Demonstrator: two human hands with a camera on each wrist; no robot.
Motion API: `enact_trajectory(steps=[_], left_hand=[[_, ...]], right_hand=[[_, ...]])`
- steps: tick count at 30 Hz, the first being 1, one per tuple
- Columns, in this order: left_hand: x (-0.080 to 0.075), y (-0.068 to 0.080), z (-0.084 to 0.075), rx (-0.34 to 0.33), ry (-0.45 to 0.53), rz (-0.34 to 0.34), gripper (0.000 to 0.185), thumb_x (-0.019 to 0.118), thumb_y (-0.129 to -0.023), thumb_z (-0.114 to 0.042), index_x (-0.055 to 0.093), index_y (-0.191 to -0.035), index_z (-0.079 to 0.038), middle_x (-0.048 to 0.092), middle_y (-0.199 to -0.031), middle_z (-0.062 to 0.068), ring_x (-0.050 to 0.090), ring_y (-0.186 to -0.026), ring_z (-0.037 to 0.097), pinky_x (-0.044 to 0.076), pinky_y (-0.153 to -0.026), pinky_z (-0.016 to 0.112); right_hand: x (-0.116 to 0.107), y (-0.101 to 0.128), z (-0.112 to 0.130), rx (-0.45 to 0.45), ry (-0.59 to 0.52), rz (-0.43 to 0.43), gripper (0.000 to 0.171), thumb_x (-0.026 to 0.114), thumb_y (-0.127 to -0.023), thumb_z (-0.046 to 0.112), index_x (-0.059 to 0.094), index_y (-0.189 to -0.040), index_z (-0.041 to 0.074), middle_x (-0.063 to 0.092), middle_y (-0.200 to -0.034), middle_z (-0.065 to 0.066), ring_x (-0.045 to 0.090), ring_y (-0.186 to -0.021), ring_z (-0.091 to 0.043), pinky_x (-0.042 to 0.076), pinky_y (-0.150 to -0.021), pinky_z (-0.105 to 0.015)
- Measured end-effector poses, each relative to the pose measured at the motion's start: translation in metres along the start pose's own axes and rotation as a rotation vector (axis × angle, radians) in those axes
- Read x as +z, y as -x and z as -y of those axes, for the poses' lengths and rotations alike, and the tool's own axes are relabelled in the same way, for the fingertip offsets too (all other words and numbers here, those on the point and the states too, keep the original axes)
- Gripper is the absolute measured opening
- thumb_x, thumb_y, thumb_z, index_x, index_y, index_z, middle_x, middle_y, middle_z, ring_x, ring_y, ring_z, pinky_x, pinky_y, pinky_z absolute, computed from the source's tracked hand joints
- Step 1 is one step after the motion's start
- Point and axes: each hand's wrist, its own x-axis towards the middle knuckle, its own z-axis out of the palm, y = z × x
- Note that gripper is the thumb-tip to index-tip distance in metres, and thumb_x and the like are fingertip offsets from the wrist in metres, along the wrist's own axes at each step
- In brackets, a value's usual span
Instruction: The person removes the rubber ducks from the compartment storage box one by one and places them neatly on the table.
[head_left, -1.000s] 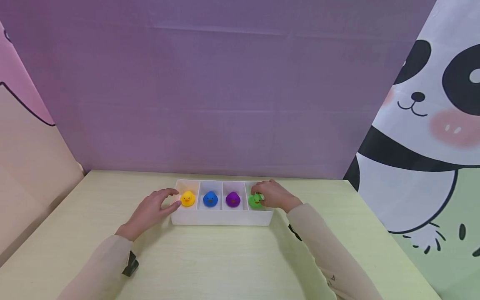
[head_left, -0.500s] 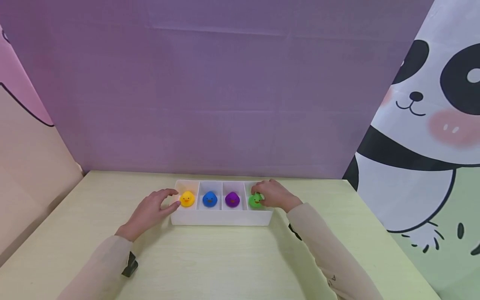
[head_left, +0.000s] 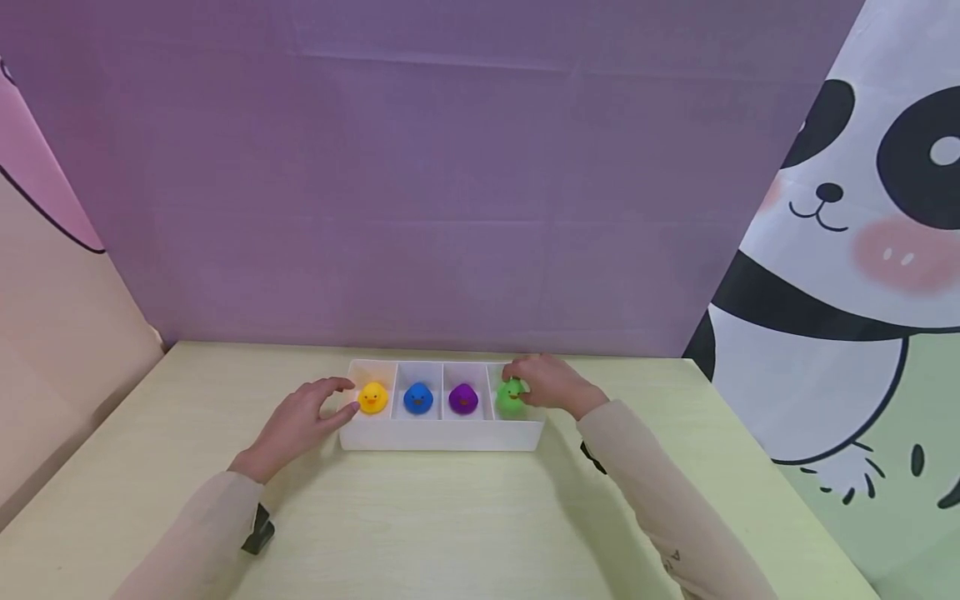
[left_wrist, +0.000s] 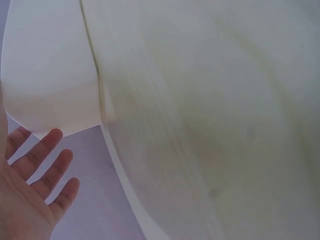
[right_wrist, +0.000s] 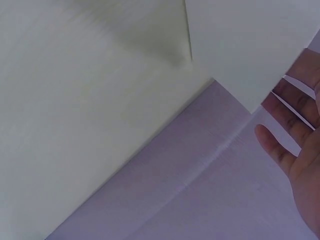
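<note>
The left hand (head_left: 300,421) lies at the left end of the white tray (head_left: 441,435), its thumb and fingers held wide apart in a loose curve; whether the fingertips touch the tray I cannot tell. It keeps the same pose as a second ago. In the leftmost compartment sits the yellow duck (head_left: 372,397), then the blue duck (head_left: 418,398) and the purple duck (head_left: 463,398), one to each compartment, all three unchanged in their places. At the rightmost compartment, the green duck (head_left: 509,400) is pinched between the thumb and fingers of the right hand (head_left: 557,385). Its beak now sits a little higher than before, and the right hand has come up slightly with it. Whether the duck is clear of the compartment floor cannot be told.
</note>
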Motion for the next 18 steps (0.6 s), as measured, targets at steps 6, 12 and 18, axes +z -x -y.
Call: enact_trajectory(steps=[6, 12, 18], left_hand=[[0.0, -0.001, 0.0, -0.006, -0.002, 0.004, 0.044, 0.058, -0.087, -0.04, 0.055, -0.122, -0.013, 0.058, -0.122, 0.008, 0.052, -0.109, 0.03, 0.042, -0.093, 0.051], [0.001, 0.0, 0.002, -0.001, -0.001, -0.001, 0.045, 0.058, -0.087, -0.041, 0.055, -0.122, -0.013, 0.058, -0.122, 0.007, 0.053, -0.109, 0.03, 0.042, -0.092, 0.051], [0.002, 0.0, 0.002, -0.01, -0.007, 0.003, 0.045, 0.057, -0.087, -0.043, 0.054, -0.123, -0.015, 0.057, -0.124, 0.007, 0.052, -0.11, 0.031, 0.042, -0.092, 0.051]], right_hand=[[-0.013, 0.002, 0.0, 0.006, -0.006, 0.015, 0.028, 0.072, -0.075, 0.008, 0.066, -0.102, 0.009, 0.068, -0.101, -0.002, 0.063, -0.092, -0.022, 0.047, -0.085, -0.046], [-0.024, 0.003, -0.001, 0.011, 0.024, -0.009, 0.027, 0.072, -0.076, 0.011, 0.067, -0.103, 0.011, 0.068, -0.103, -0.002, 0.063, -0.095, -0.022, 0.048, -0.084, -0.044], [-0.034, 0.004, -0.001, 0.018, 0.045, -0.026, 0.028, 0.072, -0.076, 0.012, 0.067, -0.104, 0.012, 0.067, -0.106, -0.003, 0.061, -0.1, -0.023, 0.047, -0.087, -0.047]])
